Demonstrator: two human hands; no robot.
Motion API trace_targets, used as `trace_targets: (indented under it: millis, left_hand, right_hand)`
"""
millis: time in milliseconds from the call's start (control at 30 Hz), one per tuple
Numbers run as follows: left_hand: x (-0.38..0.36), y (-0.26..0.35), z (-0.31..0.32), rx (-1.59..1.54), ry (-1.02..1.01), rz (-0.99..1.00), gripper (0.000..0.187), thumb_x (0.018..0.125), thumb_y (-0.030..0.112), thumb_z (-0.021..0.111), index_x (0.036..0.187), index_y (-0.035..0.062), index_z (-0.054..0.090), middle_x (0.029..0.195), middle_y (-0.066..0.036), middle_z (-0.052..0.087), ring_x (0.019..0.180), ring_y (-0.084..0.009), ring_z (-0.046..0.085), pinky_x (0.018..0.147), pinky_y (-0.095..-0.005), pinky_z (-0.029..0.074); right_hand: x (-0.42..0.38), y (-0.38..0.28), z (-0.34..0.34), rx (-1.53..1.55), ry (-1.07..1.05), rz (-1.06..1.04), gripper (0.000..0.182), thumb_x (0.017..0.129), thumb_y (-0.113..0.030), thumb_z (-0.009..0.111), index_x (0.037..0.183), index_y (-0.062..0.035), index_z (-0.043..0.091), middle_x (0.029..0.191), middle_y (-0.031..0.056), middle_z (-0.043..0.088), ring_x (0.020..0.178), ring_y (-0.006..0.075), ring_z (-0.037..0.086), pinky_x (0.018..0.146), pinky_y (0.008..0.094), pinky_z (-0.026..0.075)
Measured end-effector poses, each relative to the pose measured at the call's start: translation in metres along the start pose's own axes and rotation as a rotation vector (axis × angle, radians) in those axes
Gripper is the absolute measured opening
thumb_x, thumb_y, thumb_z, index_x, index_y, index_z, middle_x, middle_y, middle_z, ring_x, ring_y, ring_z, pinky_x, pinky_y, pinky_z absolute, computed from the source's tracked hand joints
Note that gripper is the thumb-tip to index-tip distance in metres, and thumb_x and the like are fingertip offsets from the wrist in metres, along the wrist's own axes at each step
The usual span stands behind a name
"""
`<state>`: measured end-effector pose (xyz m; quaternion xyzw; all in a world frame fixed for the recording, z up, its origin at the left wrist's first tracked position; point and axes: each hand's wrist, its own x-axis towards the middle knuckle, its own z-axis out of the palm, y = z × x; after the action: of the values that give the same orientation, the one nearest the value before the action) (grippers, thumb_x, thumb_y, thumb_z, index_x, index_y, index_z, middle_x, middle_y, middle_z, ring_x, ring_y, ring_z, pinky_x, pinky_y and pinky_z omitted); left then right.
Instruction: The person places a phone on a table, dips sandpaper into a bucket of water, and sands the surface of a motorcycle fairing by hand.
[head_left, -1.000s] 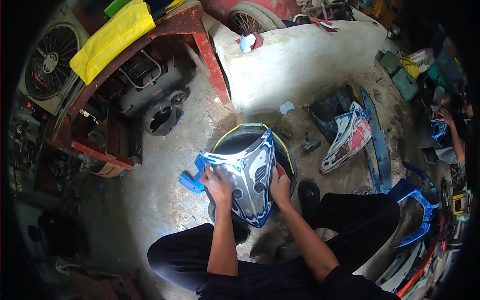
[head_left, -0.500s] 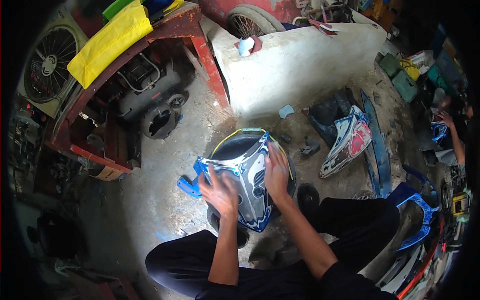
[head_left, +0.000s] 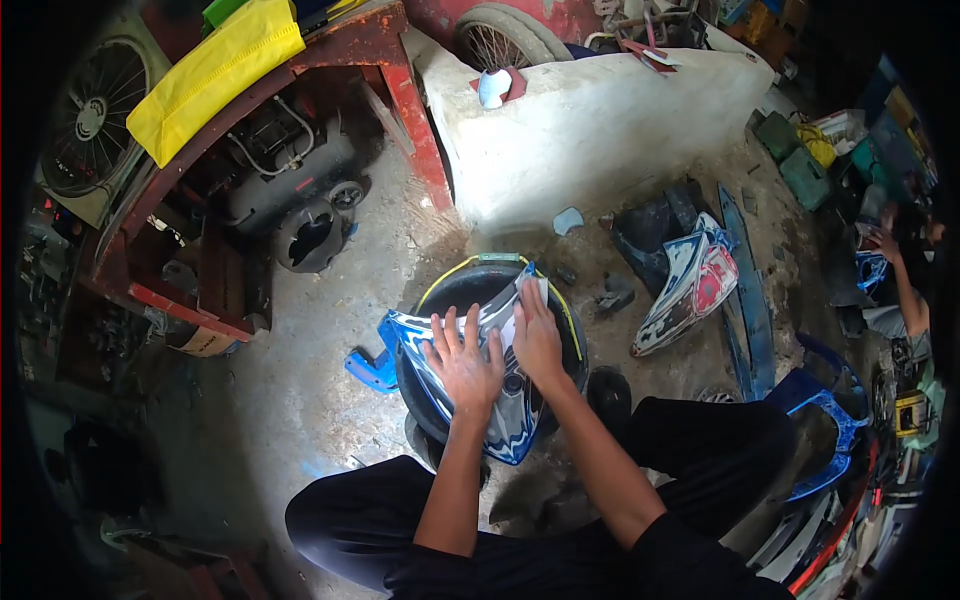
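A motorcycle fairing panel (head_left: 510, 420), patchy blue, white and grey as if sanded, lies across a black bucket (head_left: 415, 398) with a yellow-covered handle (head_left: 445, 277). My left hand (head_left: 468, 370) rests flat on the panel's left half, fingers spread and nothing in them. Along the upper right edge, my right hand (head_left: 537, 345) has its fingers stretched close together over the panel. A small pale grey piece, apparently sandpaper (head_left: 543, 288), shows at those fingertips; the palm side is hidden.
Another part-sanded fairing (head_left: 690, 285) lies on the floor to the right, beside a long blue strip (head_left: 745, 290). A blue frame-like part (head_left: 835, 430) is near my right knee. Behind stands a low white wall (head_left: 600, 140). A co-worker's arm (head_left: 905, 275) shows at far right.
My left hand, blurred and raised over the left edge before, has come down flat and moved rightward on the panel. My right hand has shifted slightly left along the right edge.
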<state>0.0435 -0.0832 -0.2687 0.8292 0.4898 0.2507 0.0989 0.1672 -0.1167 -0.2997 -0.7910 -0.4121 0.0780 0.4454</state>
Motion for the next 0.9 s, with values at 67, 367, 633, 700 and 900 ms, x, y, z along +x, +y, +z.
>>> trace_targets:
  millis: [67, 367, 633, 700, 900]
  left_hand:
    - [0.002, 0.000, -0.003, -0.012, 0.012, 0.000, 0.052, 0.099, 0.042, 0.057, 0.146, 0.0198, 0.056, 0.153, -0.016, 0.048, 0.153, -0.0395, 0.027, 0.119, -0.0639, 0.018]
    - [-0.001, 0.000, -0.004, -0.008, -0.006, -0.001, 0.052, 0.099, 0.041, 0.056, 0.146, 0.0176, 0.054, 0.150, -0.015, 0.050, 0.152, -0.0392, 0.028, 0.118, -0.0646, 0.019]
    - [0.004, 0.000, -0.001, -0.001, 0.015, -0.014, 0.053, 0.098, 0.040, 0.058, 0.145, 0.0181, 0.055, 0.150, -0.014, 0.049, 0.152, -0.0387, 0.028, 0.119, -0.0630, 0.018]
    - [0.001, 0.000, -0.001, -0.008, 0.008, -0.008, 0.052, 0.098, 0.040, 0.058, 0.145, 0.0174, 0.054, 0.150, -0.014, 0.049, 0.152, -0.0386, 0.029, 0.119, -0.0633, 0.018]
    - [0.002, 0.000, -0.002, -0.014, 0.026, -0.004, 0.052, 0.099, 0.040, 0.057, 0.145, 0.0168, 0.054, 0.149, -0.015, 0.049, 0.151, -0.0390, 0.029, 0.119, -0.0632, 0.018]
  right_hand:
    - [0.001, -0.001, 0.003, -0.007, 0.035, -0.022, 0.051, 0.107, -0.022, 0.045, 0.152, 0.0013, 0.045, 0.158, 0.0195, 0.045, 0.134, 0.0455, 0.050, 0.113, 0.0473, 0.040]
    - [0.012, 0.001, 0.003, -0.010, -0.040, 0.044, 0.053, 0.107, -0.023, 0.042, 0.154, 0.0021, 0.038, 0.159, 0.0221, 0.041, 0.134, 0.0482, 0.049, 0.112, 0.0484, 0.041]
    - [-0.030, 0.006, 0.001, -0.156, -0.060, -0.140, 0.051, 0.106, -0.019, 0.045, 0.153, 0.0013, 0.043, 0.158, 0.0228, 0.042, 0.136, 0.0442, 0.048, 0.111, 0.0476, 0.040]
    - [-0.011, 0.012, 0.010, -0.111, 0.014, -0.124, 0.051, 0.106, -0.020, 0.045, 0.152, 0.0024, 0.043, 0.158, 0.0231, 0.042, 0.136, 0.0447, 0.047, 0.113, 0.0470, 0.039]
    - [0.001, 0.005, 0.003, -0.107, -0.029, -0.098, 0.050, 0.106, -0.020, 0.047, 0.149, 0.0052, 0.046, 0.158, 0.0234, 0.042, 0.134, 0.0459, 0.048, 0.111, 0.0473, 0.040]
